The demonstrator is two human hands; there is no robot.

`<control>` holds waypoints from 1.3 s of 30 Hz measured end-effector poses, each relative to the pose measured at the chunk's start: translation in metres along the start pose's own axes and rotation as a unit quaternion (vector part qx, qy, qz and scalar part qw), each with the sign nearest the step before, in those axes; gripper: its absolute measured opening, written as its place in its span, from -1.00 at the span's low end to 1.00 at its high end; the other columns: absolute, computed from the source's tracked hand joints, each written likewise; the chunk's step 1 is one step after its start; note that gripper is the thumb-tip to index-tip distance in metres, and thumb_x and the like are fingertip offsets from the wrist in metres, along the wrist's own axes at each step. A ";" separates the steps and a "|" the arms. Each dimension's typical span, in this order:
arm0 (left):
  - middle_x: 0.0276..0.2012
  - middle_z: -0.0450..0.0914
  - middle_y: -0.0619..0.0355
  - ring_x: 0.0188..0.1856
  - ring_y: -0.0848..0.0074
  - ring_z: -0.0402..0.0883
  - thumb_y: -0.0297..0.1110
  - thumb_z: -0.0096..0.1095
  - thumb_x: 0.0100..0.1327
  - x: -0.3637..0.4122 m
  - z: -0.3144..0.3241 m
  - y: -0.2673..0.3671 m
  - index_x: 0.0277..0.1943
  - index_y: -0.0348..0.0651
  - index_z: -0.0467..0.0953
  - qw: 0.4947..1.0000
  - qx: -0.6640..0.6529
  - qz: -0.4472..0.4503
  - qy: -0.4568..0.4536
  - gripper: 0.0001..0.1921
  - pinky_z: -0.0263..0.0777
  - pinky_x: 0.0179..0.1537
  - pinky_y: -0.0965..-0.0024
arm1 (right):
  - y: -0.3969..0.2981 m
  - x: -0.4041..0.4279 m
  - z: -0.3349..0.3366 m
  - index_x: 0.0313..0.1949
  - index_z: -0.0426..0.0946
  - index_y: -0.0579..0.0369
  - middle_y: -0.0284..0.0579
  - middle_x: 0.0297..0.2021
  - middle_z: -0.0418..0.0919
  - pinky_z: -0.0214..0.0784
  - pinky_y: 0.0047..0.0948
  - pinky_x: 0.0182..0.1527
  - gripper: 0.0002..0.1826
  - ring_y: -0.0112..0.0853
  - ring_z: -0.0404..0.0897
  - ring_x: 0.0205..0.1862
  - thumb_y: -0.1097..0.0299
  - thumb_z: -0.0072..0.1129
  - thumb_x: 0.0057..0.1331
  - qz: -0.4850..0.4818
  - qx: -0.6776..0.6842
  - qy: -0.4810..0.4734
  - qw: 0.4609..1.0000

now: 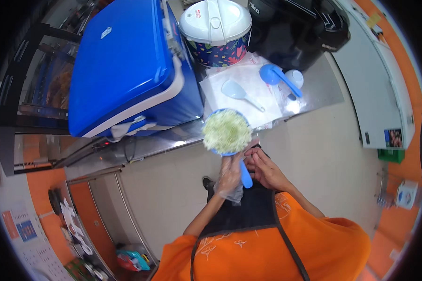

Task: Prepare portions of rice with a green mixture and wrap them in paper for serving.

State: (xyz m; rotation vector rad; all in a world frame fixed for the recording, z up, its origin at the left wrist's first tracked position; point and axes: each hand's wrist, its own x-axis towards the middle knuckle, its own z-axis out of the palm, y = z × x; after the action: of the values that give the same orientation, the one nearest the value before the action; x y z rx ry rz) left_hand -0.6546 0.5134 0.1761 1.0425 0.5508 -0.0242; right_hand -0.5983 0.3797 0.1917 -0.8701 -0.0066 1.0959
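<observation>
A round blue scoop (246, 174) is heaped with pale green and white food (227, 131), which looks like rice. My left hand (229, 175), in a clear plastic glove, is just below the scoop's bowl and grips it, with the blue handle slanting down beside the palm. My right hand (267, 172) looks bare and is close on the right, fingertips bent towards the handle. Something thin and see-through shows by those fingertips. Whether they pinch it is too blurred to tell.
A metal counter (318, 87) carries a blue cooler box (123, 66), a patterned rice container (219, 49) with a white lid and a black appliance (295, 35). A pale rice paddle (237, 92) lies on white paper (218, 100). Another blue scoop (270, 74) rests near a small white cup (294, 78).
</observation>
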 end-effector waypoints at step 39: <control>-0.03 0.53 -0.24 -0.10 0.02 0.56 -0.31 -0.02 0.35 0.204 0.176 -0.081 0.20 -0.41 0.30 0.777 0.500 0.377 0.063 -0.56 0.42 -0.04 0.11 | -0.208 -0.063 -0.181 0.11 0.35 0.26 -0.38 -0.57 0.20 -0.07 -0.69 -0.69 -0.57 -0.70 0.09 -0.72 0.14 -0.12 0.47 -0.044 -0.150 0.227 0.961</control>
State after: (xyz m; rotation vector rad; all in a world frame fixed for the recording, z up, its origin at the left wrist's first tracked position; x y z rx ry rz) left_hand -0.4261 0.3751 0.0871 2.2805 0.1607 0.5245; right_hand -0.3954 0.1846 0.2220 -1.3682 0.1737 0.8025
